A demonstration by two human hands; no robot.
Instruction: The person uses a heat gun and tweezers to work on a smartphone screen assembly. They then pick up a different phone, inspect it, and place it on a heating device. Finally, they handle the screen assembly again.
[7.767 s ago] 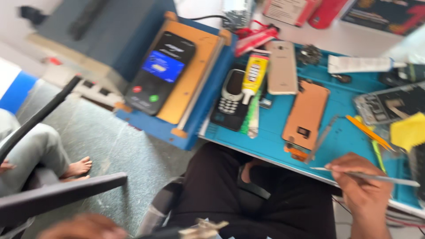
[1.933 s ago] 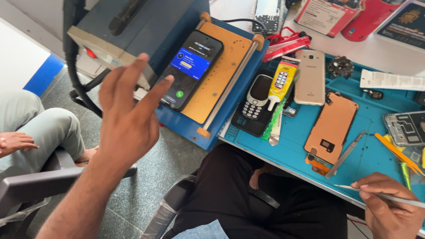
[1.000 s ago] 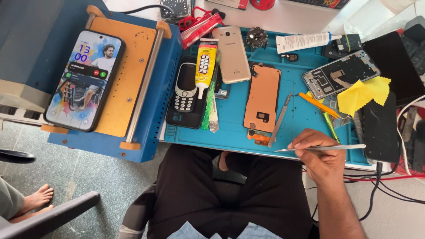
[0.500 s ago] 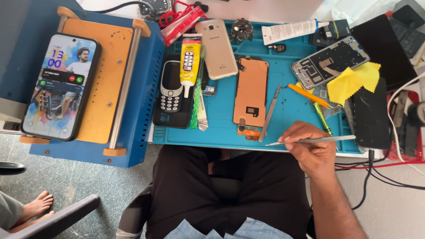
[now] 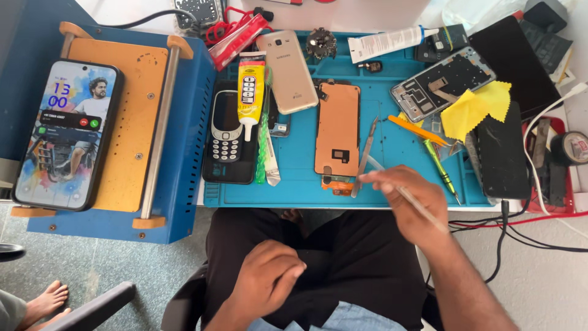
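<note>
I see the blue machine (image 5: 184, 153) lying just left of the blue mat (image 5: 392, 178), a lit smartphone (image 5: 64, 132) flat on its orange plate. On the mat, the copper-backed screen panel (image 5: 337, 129) sits at centre; the gold phone (image 5: 286, 70) lies up-left of it, and the black keypad phone (image 5: 226, 132) and the yellow glue tube (image 5: 250, 92) lie near the left edge. My right hand (image 5: 407, 205) hovers over the mat's near edge, fingers pinched narrow on a thin metal tool (image 5: 416, 205). A second metal tool (image 5: 365, 156) rests just right of the panel. My left hand (image 5: 269, 282) rests below the mat on my lap, fingers curled loosely, holding nothing.
</note>
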